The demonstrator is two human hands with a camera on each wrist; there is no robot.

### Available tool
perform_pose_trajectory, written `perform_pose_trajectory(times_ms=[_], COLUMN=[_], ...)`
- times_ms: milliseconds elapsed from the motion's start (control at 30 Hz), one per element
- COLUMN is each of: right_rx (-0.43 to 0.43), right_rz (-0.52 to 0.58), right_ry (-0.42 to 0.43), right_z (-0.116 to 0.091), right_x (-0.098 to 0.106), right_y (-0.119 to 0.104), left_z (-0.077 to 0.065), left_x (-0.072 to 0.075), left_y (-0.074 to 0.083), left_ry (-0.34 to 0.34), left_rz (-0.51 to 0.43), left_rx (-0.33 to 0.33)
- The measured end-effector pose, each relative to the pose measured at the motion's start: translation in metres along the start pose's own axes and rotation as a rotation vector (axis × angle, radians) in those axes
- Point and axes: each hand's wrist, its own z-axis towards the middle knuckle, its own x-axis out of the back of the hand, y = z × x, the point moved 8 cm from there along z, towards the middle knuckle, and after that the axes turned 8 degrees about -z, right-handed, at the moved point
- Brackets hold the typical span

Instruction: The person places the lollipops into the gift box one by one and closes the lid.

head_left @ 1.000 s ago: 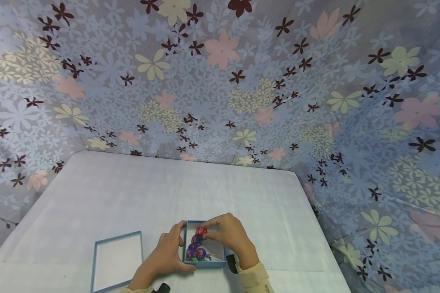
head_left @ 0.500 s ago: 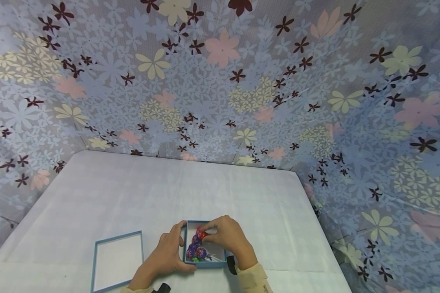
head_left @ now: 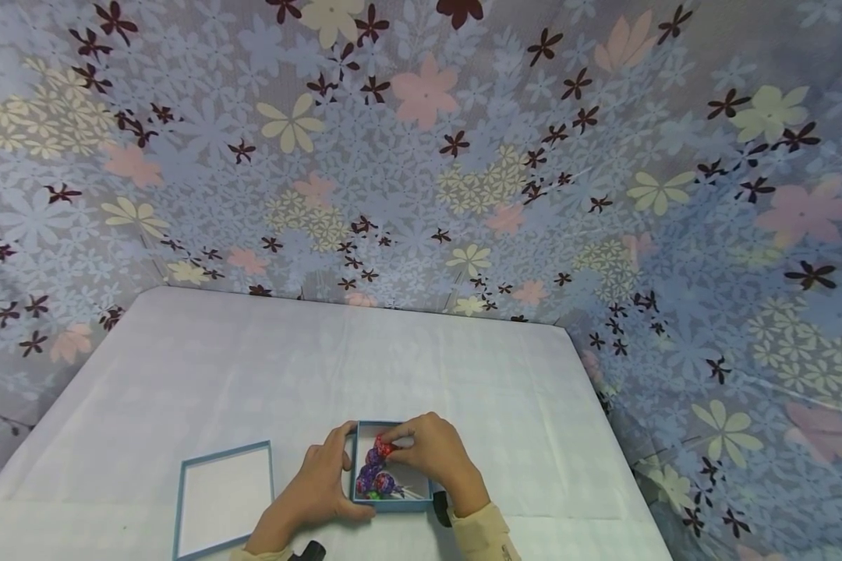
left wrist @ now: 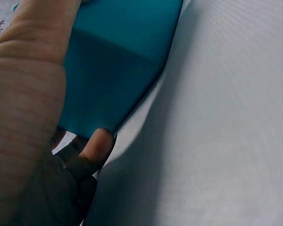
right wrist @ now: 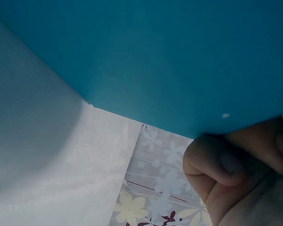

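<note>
A small blue box (head_left: 400,506) with a pale inside stands near the table's front edge. Several wrapped lollipops (head_left: 369,474), purple, red and green, lie along its left side, their white sticks pointing right. My left hand (head_left: 316,485) grips the box from the left, thumb at the front corner and fingers along the side. In the left wrist view those fingers touch the blue box wall (left wrist: 118,61). Reaching inside, my right hand (head_left: 440,452) pinches a red lollipop (head_left: 383,447) at the top of the row. The box side (right wrist: 146,61) hides that lollipop in the right wrist view.
To the left of the box lies a blue-edged, white-inside square lid (head_left: 226,499). Both rest on a table with a white cloth (head_left: 365,358). Floral fabric (head_left: 421,156) hangs behind the table and along its sides.
My right fingers have shifted slightly left and toward me over the red lollipop. The left hand and the box have stayed in place.
</note>
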Motion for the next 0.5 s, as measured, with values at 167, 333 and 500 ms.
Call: perform_pose_trajectory(times_ms=[167,333,500], right_rx=[0.011,0.018,0.016], right_rz=[-0.02,-0.032,-0.066], right_ry=[0.024,0.049,0.069], right_z=[0.0005,0.0016,0.0016], right_x=[0.0,-0.0006,0.0002], right_y=[-0.0016,-0.0023,-0.004], left_z=[-0.0004,-0.0003,0.0008], left_x=[0.0015,0.003,0.0034], left_y=[0.0006,0.0002,-0.0012], left_ry=[0.001,0.0,-0.003], left_rz=[-0.002,0.0,-0.011], left_rx=[-0.007,-0.006,0.005])
